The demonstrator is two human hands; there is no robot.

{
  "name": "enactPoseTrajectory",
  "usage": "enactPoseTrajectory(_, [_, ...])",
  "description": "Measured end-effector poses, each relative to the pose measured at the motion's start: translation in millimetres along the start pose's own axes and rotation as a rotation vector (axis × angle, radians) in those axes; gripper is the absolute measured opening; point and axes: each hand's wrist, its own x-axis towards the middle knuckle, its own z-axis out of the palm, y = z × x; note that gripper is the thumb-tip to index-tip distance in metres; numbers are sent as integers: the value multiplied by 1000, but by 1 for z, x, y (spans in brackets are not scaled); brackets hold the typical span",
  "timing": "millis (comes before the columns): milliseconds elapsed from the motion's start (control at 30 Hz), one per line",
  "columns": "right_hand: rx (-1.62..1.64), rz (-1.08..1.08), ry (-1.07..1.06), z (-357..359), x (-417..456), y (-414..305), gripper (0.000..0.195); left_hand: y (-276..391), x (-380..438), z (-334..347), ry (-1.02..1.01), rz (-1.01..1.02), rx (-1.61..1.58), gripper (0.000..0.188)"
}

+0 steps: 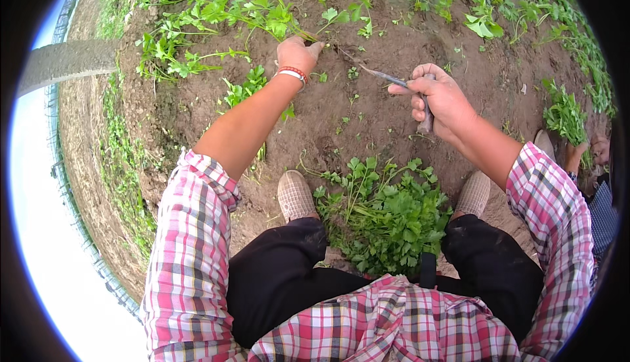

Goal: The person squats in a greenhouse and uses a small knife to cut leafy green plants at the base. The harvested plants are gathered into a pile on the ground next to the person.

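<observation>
My left hand [299,56] is closed around the base of a leafy green plant [275,20], celery or parsley by its leaves, at the upper middle. Its fingertips are near the soil. To its right, my right hand [435,91] grips the handle of a small hand tool [386,77] with a narrow metal blade. The blade points left towards my left hand; its tip lies near some thin roots or stems over the soil. Between my feet rests a heap of cut or pulled leafy plants [393,214], some with roots or stems showing.
More plants [192,22] grow across the top and down the right side [566,22]. At the right edge a co-worker's hand [576,155] holds a leafy bunch [565,113]. A grey post or beam [74,62] and a fence [74,204] are at the left.
</observation>
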Motion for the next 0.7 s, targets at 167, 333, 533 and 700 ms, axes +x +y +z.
enactPoseTrajectory(167, [18,4,6,4,12,0,16,-6,8,-6,-164,-147,-112,26])
enactPoseTrajectory(333, [50,20,-21,1,16,-5,15,15,3,-8,-161,-322,-450,22])
enactPoseTrajectory(533, [110,59,-4,12,26,-2,17,-5,15,14,-173,-106,-137,23])
enactPoseTrajectory(700, [141,55,4,16,35,4,16,2,15,22,-70,139,169,27])
